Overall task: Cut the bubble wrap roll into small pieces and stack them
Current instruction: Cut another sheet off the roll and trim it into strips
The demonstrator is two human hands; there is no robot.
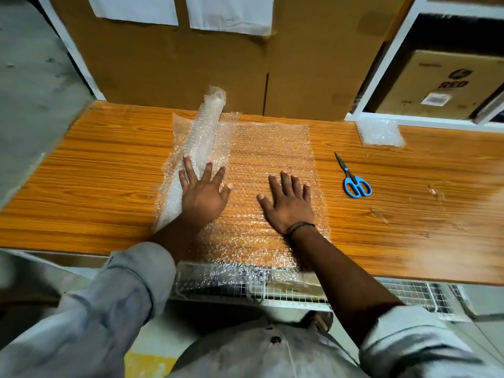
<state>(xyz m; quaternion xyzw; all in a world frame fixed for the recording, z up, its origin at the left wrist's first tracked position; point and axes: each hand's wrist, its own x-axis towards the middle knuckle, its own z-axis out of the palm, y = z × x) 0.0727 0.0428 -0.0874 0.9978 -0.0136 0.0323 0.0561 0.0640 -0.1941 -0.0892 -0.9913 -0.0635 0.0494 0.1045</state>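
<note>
The unrolled sheet (pixel 272 148) lies mid-tabletop (pixel 109 173), its near edge hanging over the front. On the sheet's left side lies the bubble wrap roll (pixel 203 137), with the left hand (pixel 203 192) flat on it. The right hand (pixel 289 203) lies flat on the sheet. Right of the sheet lie the scissors (pixel 354 178), and a cut piece (pixel 380 132) lies farther right and back. Behind the sheet stands a cardboard box (pixel 218 64).

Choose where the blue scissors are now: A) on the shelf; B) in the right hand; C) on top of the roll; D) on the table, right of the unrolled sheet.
D: the blue scissors lie untouched on the wooden table, right of the bubble wrap sheet.
</note>
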